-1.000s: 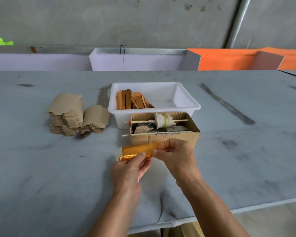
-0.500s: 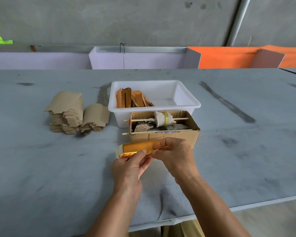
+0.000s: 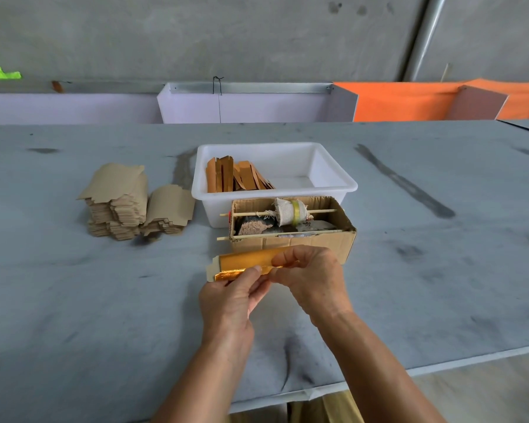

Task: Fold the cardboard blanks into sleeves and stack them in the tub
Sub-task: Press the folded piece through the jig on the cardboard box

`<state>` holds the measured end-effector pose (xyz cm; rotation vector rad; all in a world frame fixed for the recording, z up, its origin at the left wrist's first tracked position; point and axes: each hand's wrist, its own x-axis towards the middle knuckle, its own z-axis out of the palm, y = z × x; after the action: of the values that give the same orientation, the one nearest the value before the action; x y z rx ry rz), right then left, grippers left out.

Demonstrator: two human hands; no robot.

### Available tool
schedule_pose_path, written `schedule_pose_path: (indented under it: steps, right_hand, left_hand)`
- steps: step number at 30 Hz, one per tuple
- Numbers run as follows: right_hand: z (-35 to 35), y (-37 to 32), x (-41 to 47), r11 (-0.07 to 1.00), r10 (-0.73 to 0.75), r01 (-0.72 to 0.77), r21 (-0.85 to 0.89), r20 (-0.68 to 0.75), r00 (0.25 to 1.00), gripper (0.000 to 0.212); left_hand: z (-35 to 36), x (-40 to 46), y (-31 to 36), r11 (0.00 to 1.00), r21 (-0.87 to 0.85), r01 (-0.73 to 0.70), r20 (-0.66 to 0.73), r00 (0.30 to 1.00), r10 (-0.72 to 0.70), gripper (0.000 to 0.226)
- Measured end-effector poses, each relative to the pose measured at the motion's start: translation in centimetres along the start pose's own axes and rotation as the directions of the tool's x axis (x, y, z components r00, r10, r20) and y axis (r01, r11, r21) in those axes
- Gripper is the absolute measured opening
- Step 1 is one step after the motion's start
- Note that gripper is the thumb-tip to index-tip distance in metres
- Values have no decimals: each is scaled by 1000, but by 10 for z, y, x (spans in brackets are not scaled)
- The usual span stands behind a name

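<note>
From the head camera, both hands meet low over the grey, scuffed desk (image 3: 74,300), holding one gold-foil cardboard blank (image 3: 242,264) just in front of an open brown corrugated box (image 3: 293,244). The left hand (image 3: 229,303) pinches the blank's near edge between thumb and fingers, its grip narrow on the card; the right hand (image 3: 312,273) curls over the blank's right end and holds it too, hiding that part. A plain tab sticks out at the blank's left end. The brown box stands touching the front wall of the white plastic tub (image 3: 336,175), and carries two thin wooden sticks (image 3: 318,211) across its top, one threaded through a small cloth roll with a yellow band (image 3: 289,211). Inside the tub, folded orange-brown sleeves (image 3: 235,178) lean together at its left side. Left of the tub, apart from it, sit two stacks of unfolded tan cardboard blanks (image 3: 119,203), side by side. Behind the desk run lilac panels (image 3: 245,108) and orange panels (image 3: 403,102) against a concrete wall (image 3: 196,35).
</note>
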<state>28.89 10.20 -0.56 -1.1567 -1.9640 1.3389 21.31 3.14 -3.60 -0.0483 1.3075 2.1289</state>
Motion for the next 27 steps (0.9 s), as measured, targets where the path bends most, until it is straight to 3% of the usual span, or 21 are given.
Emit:
schedule_pose_path:
  steps: [11, 16, 27]
  right_hand:
    - [4, 0, 1, 998, -1, 0, -61, -13, 1000, 13]
    - [6, 0, 1, 994, 9, -11, -111, -19, 1000, 12]
    - [2, 2, -9, 985, 33, -37, -169, -31, 999, 12]
  left_hand:
    - [0, -3, -1, 999, 24, -38, -35, 999, 39, 12]
    - [6, -5, 0, 999, 37, -36, 14, 999, 35, 15]
    - [12, 1, -6, 996, 82, 37, -51, 998, -33, 16]
